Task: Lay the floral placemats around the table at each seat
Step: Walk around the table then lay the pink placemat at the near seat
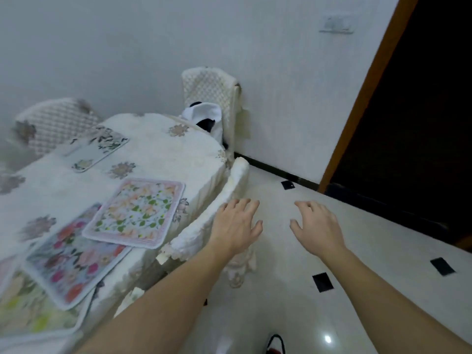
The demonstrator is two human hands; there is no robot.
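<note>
— Broadly, what is seen on the table point(158, 146)?
— Four floral placemats are laid on it: a yellow-green one point(33, 312) nearest, overlapped by a red-flowered one point(74, 254), then a pink-bordered one point(135, 213), and a pale one point(99, 146) farther off.
— And the hands?
— The left hand point(236, 223) and the right hand point(316, 226) are spread wide over the floor, nothing held.

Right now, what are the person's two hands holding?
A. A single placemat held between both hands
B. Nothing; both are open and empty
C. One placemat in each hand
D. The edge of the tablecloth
B. The left hand and the right hand are spread open over the white floor, beside the table, with no placemat in either; the pink-bordered placemat lies flat on the table.
</note>
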